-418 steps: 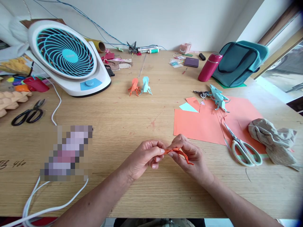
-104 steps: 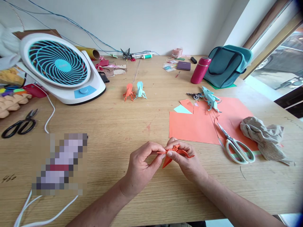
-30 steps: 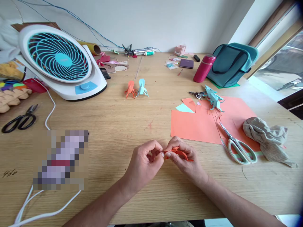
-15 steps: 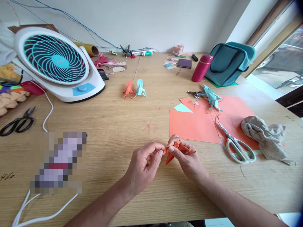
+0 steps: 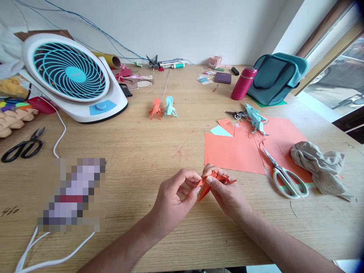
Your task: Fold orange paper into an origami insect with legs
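Both my hands pinch a small folded orange paper figure (image 5: 205,188) just above the wooden table (image 5: 148,151), near its front edge. My left hand (image 5: 173,201) grips its left tip between thumb and forefinger. My right hand (image 5: 224,191) holds the body from the right, fingers curled round it. One pointed flap hangs down between the hands. Farther back stand two finished paper figures, an orange one (image 5: 155,108) and a light blue one (image 5: 170,105).
Orange paper sheets (image 5: 236,149) lie right of my hands, with white-handled scissors (image 5: 284,178), a blue paper figure (image 5: 255,118), keys and a crumpled cloth (image 5: 320,167). A fan (image 5: 71,76) stands back left, black scissors (image 5: 22,146) left, a red bottle (image 5: 243,83) and teal bag (image 5: 274,77) back right.
The orange figure has been turned and refolded between my fingers; a pointed flap now hangs down. Both hands stay in the same place on the table.
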{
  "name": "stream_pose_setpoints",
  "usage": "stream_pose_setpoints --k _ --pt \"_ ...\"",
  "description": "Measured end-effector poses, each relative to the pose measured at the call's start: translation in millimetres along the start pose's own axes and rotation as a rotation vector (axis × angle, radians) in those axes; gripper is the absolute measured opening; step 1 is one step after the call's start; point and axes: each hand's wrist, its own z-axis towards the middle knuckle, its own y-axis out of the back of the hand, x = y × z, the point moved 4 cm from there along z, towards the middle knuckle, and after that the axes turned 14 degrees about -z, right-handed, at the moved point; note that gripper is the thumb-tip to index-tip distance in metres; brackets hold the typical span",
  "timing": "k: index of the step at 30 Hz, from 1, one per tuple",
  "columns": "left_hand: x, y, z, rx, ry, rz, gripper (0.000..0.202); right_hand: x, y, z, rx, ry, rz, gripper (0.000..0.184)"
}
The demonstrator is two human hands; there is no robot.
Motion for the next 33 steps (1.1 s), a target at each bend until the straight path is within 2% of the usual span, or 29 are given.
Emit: stream_pose_setpoints --k 5,9,13,22,33 --pt "-10 2.0 -3 0.018 -0.322 0.263 0.019 -1 0 -1 0.010 0.001 -0.020 0.020" --pt "-15 3.0 -4 0.061 -0.425 0.340 0.022 -2 -1 -2 0.045 0.015 -0.050 0.022" --pt "-18 2.7 -3 0.050 -0.439 0.326 0.022 -2 -2 -3 0.085 0.036 -0.040 0.018" --pt "-20 -1.3 -3 0.013 -0.390 0.244 0.020 -2 -1 -2 0.073 0.028 -0.060 0.020" --pt "-18 0.0 -4 -0.020 -0.378 0.251 0.022 -2 -2 -1 0.089 0.030 -0.039 0.018"
